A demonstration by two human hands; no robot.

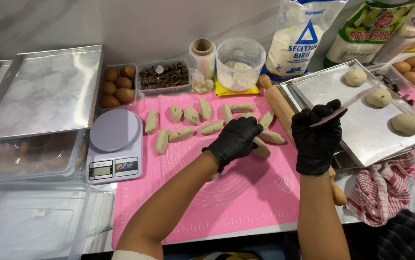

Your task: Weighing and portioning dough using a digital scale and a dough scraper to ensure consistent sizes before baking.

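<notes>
— While curled down over the dough log (261, 147) on the pink mat (246, 202), left hand (236, 138) fingers (251, 129) half closed, touching it; grip itself hidden.
— And the right hand (316, 139)?
— Pinched shut round a thin clear scraper (344, 103), blade aimed up-right over the tray (323, 86).
— Handling?
— Probably soft, light, easily dented; best cradled at mid-length.
— Long axis?
— Running diagonally, up-left to down-right.
</notes>
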